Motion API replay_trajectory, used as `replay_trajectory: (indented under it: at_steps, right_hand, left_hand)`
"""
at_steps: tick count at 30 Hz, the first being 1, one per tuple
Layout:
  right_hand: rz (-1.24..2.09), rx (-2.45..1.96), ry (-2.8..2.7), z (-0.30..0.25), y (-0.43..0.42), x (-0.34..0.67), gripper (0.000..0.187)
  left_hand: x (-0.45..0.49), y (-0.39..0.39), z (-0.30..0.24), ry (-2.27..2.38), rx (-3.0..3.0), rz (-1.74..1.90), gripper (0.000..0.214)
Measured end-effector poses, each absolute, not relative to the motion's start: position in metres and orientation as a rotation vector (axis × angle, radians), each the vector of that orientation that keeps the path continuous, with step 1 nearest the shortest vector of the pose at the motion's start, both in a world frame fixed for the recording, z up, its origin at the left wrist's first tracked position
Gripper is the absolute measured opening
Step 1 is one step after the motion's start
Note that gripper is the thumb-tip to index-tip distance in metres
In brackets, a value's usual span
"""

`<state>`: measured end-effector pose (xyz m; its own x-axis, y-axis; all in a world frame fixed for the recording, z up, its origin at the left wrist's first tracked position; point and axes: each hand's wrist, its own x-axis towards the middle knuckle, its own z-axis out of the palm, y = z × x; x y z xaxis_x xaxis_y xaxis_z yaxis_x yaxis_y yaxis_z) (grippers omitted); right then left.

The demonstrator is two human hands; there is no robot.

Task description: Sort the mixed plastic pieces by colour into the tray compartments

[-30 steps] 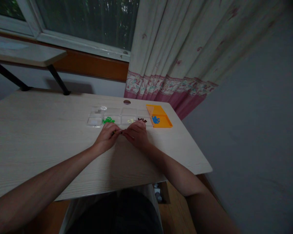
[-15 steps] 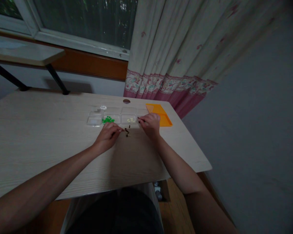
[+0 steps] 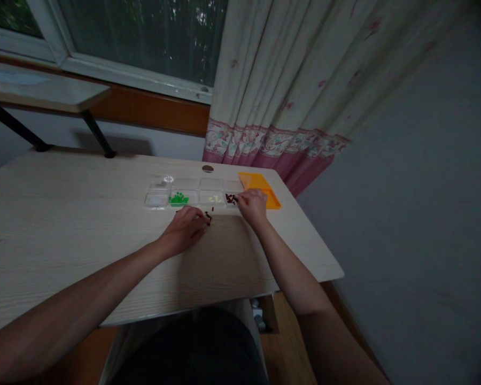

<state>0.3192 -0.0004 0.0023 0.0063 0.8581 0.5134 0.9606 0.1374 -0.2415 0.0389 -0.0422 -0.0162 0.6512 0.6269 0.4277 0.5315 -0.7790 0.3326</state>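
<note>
My left hand rests on the pale wooden table, fingers curled in a pinch beside a short string of dark beads. What the fingers hold is too small to make out. My right hand reaches forward, fingertips pinched at a pile of dark beads in a clear compartment tray. The tray also holds green beads and pale yellow beads. An orange tray lies just behind my right hand.
A round cable hole is in the table behind the tray. A flowered curtain hangs at the back right, under a window. A small shelf on dark legs stands at the back left. The table's right edge is near.
My right hand left my left hand and went forward to the dark beads in the tray. The bead string now lies uncovered beside my left hand, which shifted slightly right.
</note>
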Motion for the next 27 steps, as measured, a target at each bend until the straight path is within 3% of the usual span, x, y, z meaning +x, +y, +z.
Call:
replay_trajectory:
  at_steps: [22, 27]
  right_hand:
    - [-0.196, -1.176, -2.183, 0.019, -0.037, 0.267, 0.021]
    - [-0.120, -1.035, -2.267, 0.024, -0.046, 0.264, 0.015]
  left_hand:
    - [0.041, -0.044, -0.012, 1.004, 2.699, 0.799, 0.010]
    - [0.039, -0.043, -0.008, 1.065, 2.573, 0.962, 0.013]
